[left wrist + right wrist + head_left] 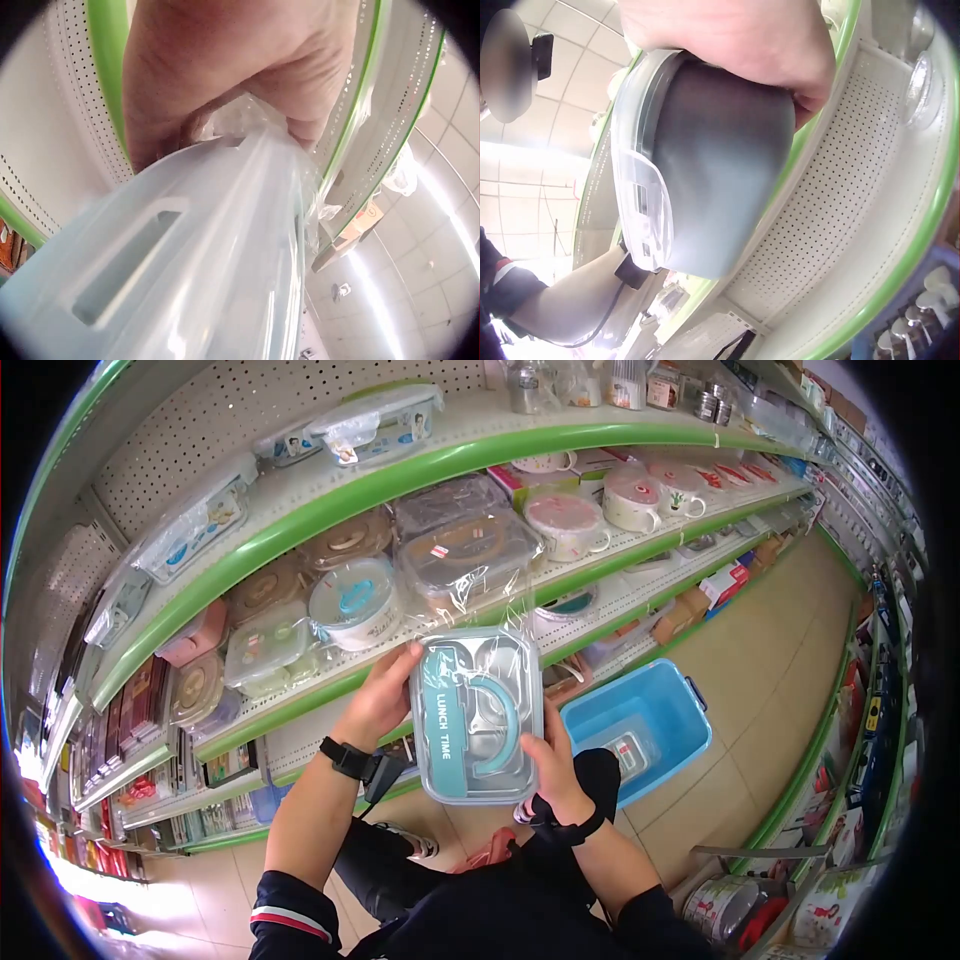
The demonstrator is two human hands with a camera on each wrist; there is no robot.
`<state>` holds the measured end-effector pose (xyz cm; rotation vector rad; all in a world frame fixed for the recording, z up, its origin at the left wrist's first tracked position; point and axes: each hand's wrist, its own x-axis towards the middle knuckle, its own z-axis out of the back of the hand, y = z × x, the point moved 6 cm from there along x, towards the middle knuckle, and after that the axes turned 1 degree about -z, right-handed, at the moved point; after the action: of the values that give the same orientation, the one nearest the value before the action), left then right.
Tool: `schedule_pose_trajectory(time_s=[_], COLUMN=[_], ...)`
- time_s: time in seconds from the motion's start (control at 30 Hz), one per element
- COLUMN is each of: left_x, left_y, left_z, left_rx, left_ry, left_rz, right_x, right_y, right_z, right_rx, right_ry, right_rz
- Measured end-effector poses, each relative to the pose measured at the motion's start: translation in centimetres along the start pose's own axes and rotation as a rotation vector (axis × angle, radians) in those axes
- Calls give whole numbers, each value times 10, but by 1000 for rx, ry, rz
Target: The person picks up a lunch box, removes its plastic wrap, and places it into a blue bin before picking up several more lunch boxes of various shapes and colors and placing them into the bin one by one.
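A lunch box (440,705) with a clear lid, a blue-green handle and a "LUNCH TIME" band is held up in front of the shelves, in clear plastic wrap. My left hand (382,695) grips its left edge, thumb over the lid. On the right edge my right hand (556,762) grips it, thumb on the lid side. In the left wrist view the left hand (240,60) pinches the box's wrapped edge, over the pale lid (202,247). The right wrist view shows the right hand (742,37) wrapped over the grey-blue body (712,172) of the box.
A blue basket (690,705) stands on the floor at right, with a clear boxed item (628,755) inside. Shelves with green edges (330,510) hold wrapped containers (470,555), a white lidded bowl (355,600) and several lidded mugs (632,495). Another rack (850,800) lines the right side.
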<state>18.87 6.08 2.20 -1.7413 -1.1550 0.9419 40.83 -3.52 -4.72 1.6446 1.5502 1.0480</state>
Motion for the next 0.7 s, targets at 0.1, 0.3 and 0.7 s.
schedule_pose_trajectory(time_s=[0.1,0.3,0.7], left_x=[-3,-8,-20], left_y=[1,0,1], left_z=[3,6,11], left_rx=[22,76,41], left_ry=[30,67,154], left_rz=[-8,-27,-47], right_x=[-1,-7,-7], right_y=[1,1,-4], right_z=[-2,-3,4], right_rx=[-4,97,134], right_ry=[3,28,54], right_rz=[5,-126,-222])
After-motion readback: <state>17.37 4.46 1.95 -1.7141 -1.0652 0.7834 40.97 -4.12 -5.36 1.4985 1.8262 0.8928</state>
